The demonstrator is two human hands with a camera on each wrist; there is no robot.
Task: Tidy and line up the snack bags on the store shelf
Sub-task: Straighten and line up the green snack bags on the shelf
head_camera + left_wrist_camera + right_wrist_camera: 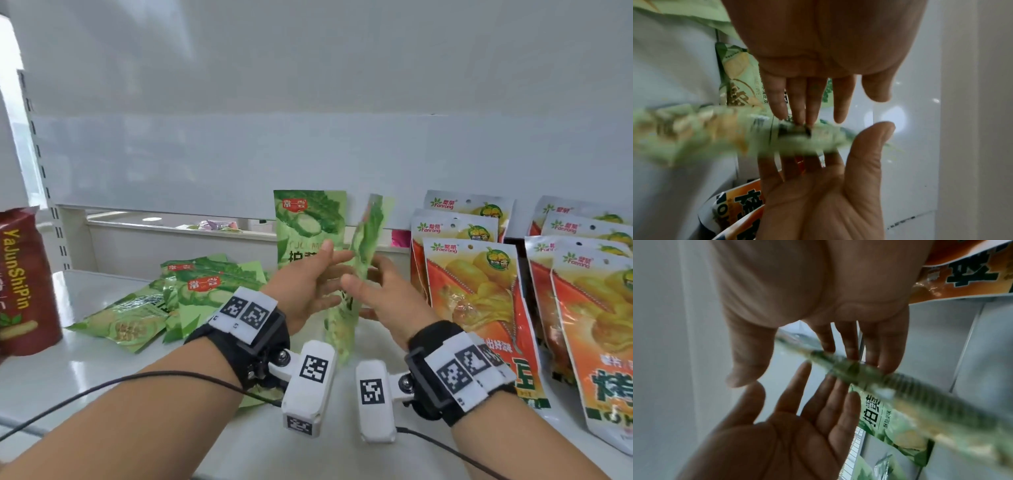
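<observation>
A green snack bag (363,246) stands edge-on over the white shelf (102,363), caught between my two flat hands. My left hand (317,277) touches its left face with straight fingers, and my right hand (378,291) meets its right face the same way. In the left wrist view the blurred bag (725,134) crosses under my left fingertips (801,113). In the right wrist view the bag (906,389) runs past my right fingertips (885,363). Another green bag (308,226) stands upright against the back panel. Several green bags (191,294) lie in a loose pile to the left.
Orange snack bags (476,298) stand in rows at the right, close to my right wrist. A dark red bag (25,281) stands at the far left edge. The slotted shelf upright (44,178) rises at the left. Bare shelf lies in front of my wrists.
</observation>
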